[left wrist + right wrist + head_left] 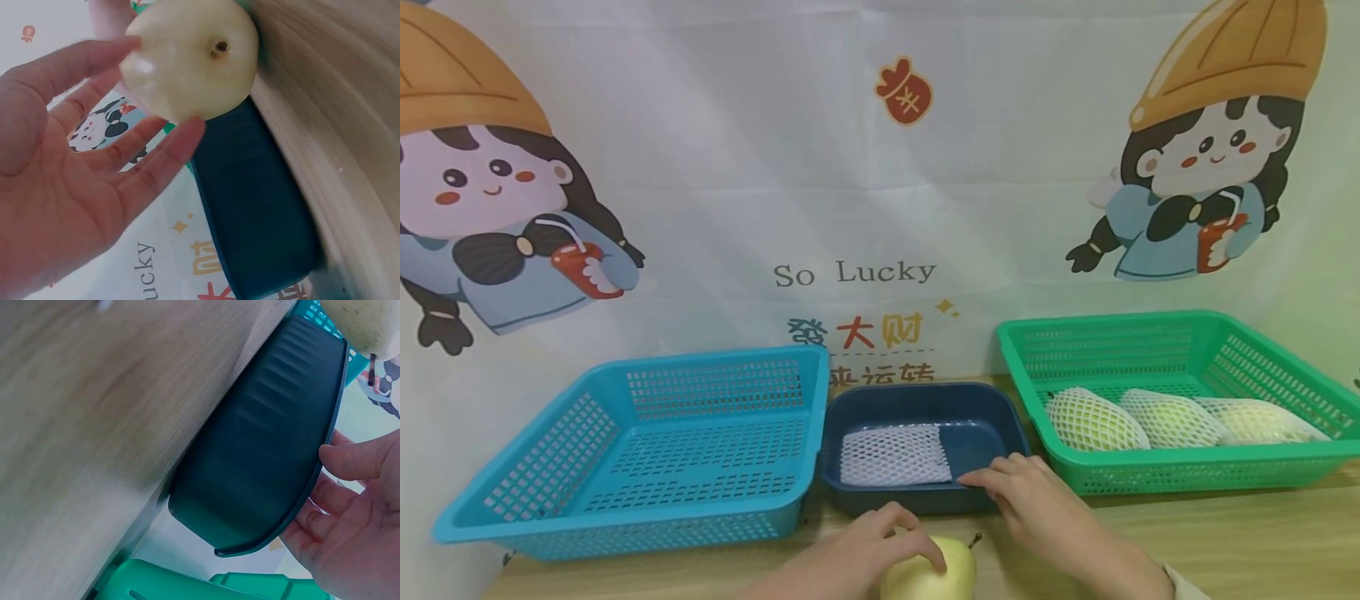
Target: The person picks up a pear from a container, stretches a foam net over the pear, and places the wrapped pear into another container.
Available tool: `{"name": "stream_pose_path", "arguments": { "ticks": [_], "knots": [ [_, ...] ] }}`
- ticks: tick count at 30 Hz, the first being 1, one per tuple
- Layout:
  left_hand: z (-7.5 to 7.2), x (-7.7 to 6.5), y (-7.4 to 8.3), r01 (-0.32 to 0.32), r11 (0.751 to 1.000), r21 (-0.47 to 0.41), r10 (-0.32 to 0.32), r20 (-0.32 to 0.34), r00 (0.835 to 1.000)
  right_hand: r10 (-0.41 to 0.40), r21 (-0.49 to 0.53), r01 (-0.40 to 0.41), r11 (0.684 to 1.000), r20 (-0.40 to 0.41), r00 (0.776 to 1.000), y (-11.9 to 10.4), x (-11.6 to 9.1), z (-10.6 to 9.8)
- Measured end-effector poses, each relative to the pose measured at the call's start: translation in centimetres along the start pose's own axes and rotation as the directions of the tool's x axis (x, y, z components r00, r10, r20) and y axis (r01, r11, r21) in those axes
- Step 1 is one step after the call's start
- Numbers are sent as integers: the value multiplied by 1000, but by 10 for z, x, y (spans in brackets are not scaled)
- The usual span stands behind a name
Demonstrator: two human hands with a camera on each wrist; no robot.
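Observation:
A pale yellow-green pear [929,573] with a dark stem is at the bottom middle of the head view. My left hand [880,546] holds it, thumb and fingertips spread around its skin; the left wrist view shows the pear's [190,59] blossom end. At the near rim of a dark blue plastic basin [992,437], my right hand [1030,504] has loosely bent fingers reaching over the edge. The thumb [356,456] lies right at that rim in the right wrist view. A white foam net sleeve [895,456] lies flat inside the basin, close to the right fingertips.
Left of the basin stands a blue perforated basket [700,446]. On the right, a green basket [1180,462] contains several pears in foam nets [1172,419]. All stand on a wooden table [1225,533] before a printed cloth [737,167].

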State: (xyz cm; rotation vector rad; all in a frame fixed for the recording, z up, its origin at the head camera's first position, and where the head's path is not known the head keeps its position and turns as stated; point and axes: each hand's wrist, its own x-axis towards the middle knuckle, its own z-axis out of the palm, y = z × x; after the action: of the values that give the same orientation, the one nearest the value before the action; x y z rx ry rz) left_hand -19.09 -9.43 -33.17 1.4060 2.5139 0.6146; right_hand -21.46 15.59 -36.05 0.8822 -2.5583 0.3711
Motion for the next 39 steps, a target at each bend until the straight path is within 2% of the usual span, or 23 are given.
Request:
{"name": "stream_pose_path", "arguments": {
  "ticks": [3, 10, 17, 19, 23, 27, 32, 39],
  "knots": [
    [0, 1, 2, 11, 999, -46, -12, -7, 1000, 8, -6, -8, 1000, 3, 1000, 0, 0, 0],
    [7, 3, 2, 40, 998, -52, -42, -44, 998, 4, -20, -4, 1000, -2, 1000, -1, 0, 2],
    [13, 7, -1, 3, 998, -56, -5, -36, 999, 14, -1, -14, 1000, -5, 1000, -2, 0, 0],
    [13, 7, 0, 15, 998, -61, -17, -33, 999, 13, 11, -12, 1000, -4, 1000, -2, 0, -1],
    [11, 6, 1, 100, 993, -58, -101, -15, 995, 33, 36, -34, 999, 15, 999, -3, 4, -2],
    [7, 4, -1, 144, 987, -73, -144, 5, 990, 49, 99, -53, 994, 40, 998, -5, 10, -4],
    [4, 3, -2, 123, 988, -90, -122, 20, 992, 91, 188, -101, 977, 64, 994, -7, 22, -5],
    [2, 3, -3, 147, 981, -127, -142, 49, 989, 137, 324, -168, 931, 116, 984, -11, 38, 0]
  ]
}}
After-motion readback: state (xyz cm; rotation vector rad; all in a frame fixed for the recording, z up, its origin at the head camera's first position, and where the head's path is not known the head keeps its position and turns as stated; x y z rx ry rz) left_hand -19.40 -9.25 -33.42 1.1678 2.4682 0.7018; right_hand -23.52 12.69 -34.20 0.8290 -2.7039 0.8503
